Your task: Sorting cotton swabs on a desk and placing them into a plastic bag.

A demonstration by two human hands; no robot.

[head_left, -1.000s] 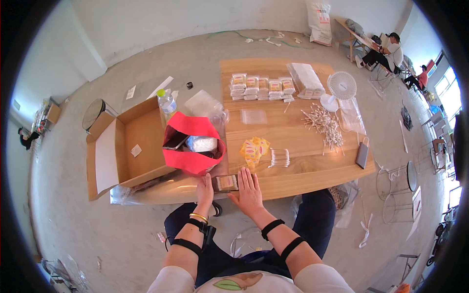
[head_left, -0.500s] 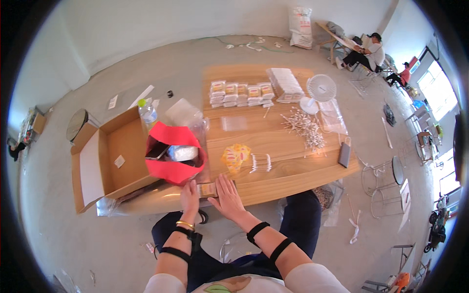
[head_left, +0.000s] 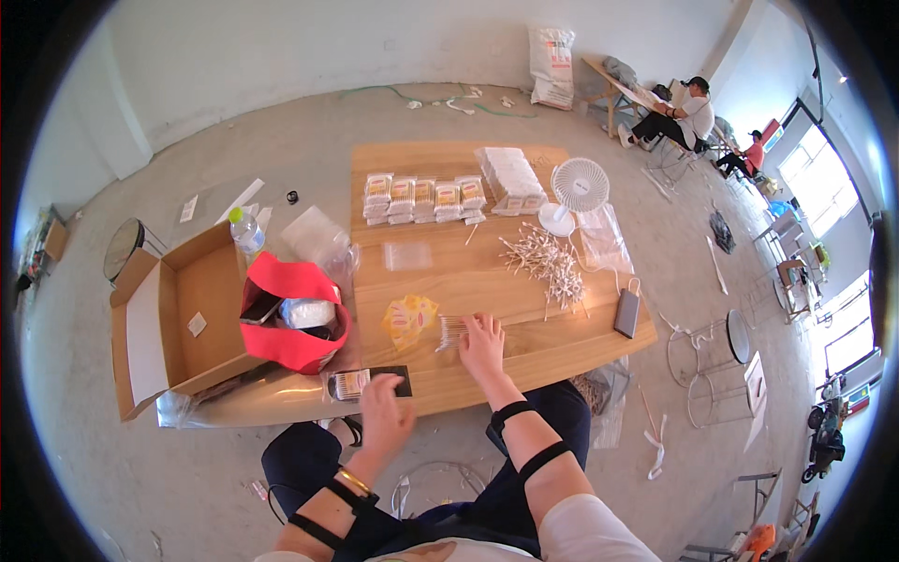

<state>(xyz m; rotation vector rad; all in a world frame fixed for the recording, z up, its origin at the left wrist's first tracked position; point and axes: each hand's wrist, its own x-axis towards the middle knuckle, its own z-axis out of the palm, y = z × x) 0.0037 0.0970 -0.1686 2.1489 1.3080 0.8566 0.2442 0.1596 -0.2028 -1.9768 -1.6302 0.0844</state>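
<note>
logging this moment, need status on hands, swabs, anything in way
Right hand at the swab row, grip unclear. Left hand blurred, beside the swab pack. Yellow cards left of the row, blocking neither hand.

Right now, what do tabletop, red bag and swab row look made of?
Tabletop: wood or wood-look laminate, satin; visible grain.
Red bag: probably felt or nonwoven fabric, matte; soft, bent edges, no shine.
Swab row: tips likely cotton, pale and matte; sticks too small to tell.
</note>
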